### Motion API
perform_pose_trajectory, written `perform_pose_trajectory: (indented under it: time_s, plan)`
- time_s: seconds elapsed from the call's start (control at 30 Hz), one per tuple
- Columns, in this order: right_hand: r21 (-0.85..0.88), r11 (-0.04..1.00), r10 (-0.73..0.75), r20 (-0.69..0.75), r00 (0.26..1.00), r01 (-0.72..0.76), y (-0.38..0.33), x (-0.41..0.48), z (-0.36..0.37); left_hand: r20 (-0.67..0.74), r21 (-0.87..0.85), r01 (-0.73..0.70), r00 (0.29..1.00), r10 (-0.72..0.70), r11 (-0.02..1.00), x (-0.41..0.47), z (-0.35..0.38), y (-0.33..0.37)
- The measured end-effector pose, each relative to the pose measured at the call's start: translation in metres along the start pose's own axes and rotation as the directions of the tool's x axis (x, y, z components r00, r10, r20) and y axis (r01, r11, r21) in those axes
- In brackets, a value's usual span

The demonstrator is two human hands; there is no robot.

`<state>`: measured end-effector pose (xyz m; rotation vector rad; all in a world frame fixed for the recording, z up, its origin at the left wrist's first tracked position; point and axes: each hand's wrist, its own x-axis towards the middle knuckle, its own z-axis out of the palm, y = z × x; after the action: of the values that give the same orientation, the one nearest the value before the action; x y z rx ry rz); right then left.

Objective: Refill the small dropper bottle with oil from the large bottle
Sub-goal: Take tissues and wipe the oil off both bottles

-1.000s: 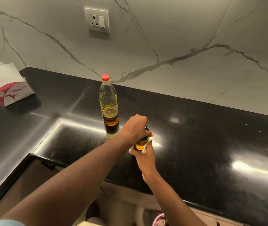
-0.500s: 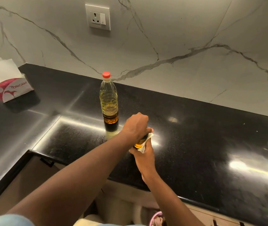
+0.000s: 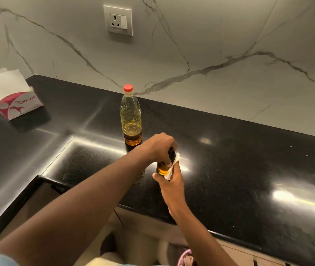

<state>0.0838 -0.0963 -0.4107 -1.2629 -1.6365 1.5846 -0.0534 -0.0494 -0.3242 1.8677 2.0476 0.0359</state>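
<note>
The large clear oil bottle (image 3: 131, 120) stands upright on the black counter (image 3: 239, 169), its red cap on and yellow oil inside. Just in front of it is the small amber dropper bottle (image 3: 161, 169). My right hand (image 3: 172, 184) wraps its body from below with a white tissue (image 3: 173, 166) pressed against it. My left hand (image 3: 157, 147) comes over from the left and grips the black dropper cap (image 3: 172, 156) at the top. Most of the small bottle is hidden by my fingers.
A pink and white tissue box (image 3: 16, 101) sits at the counter's far left. A wall socket (image 3: 118, 21) is on the marble backsplash. The counter edge runs close below my forearms, with a cabinet underneath.
Both hands stay on the small bottle. My left hand has shifted a little, so more of the black cap shows under its fingers. The large bottle has not moved.
</note>
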Motion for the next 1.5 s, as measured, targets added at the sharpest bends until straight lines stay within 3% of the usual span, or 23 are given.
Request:
perform_pose_trajectory:
  time_s: [0.17, 0.3, 0.5, 0.63, 0.8, 1.13, 1.3, 1.5]
  plan:
    - [-0.031, 0.995, 0.098, 0.041, 0.994, -0.097, 0.000, 0.004, 0.005, -0.078, 0.012, 0.038, 0.996, -0.037, 0.999, -0.004, 0.000, 0.001]
    - [0.047, 0.997, 0.057, 0.013, 0.998, -0.057, -0.007, 0.006, 0.003, -0.167, -0.020, 0.090, 0.982, -0.092, 0.996, -0.005, 0.010, 0.001]
    - [0.027, 0.991, 0.129, 0.048, 0.990, -0.130, -0.001, 0.003, 0.001, -0.175, -0.080, 0.122, 0.975, -0.135, 0.989, -0.006, 0.012, 0.007]
    - [0.056, 0.998, 0.035, 0.041, 0.999, -0.037, -0.008, 0.001, 0.000, -0.209, -0.088, 0.121, 0.968, -0.137, 0.989, -0.005, 0.015, 0.004]
    - [0.035, 0.990, 0.133, 0.001, 0.991, -0.133, 0.005, -0.002, -0.002, -0.201, -0.111, 0.144, 0.966, -0.164, 0.983, -0.004, 0.018, 0.003]
    - [0.236, 0.952, 0.219, -0.083, 0.972, -0.195, -0.003, 0.004, -0.019, -0.044, -0.213, 0.208, 0.974, -0.222, 0.955, -0.015, 0.022, -0.019]
    - [0.337, 0.912, 0.268, -0.062, 0.961, -0.233, -0.003, 0.012, -0.020, -0.114, -0.522, 0.128, 0.969, -0.219, 0.843, -0.017, 0.052, -0.024]
    - [0.377, 0.894, 0.275, -0.035, 0.961, -0.243, -0.003, 0.014, -0.022, -0.233, -0.576, 0.076, 0.939, -0.253, 0.814, -0.017, 0.074, -0.021]
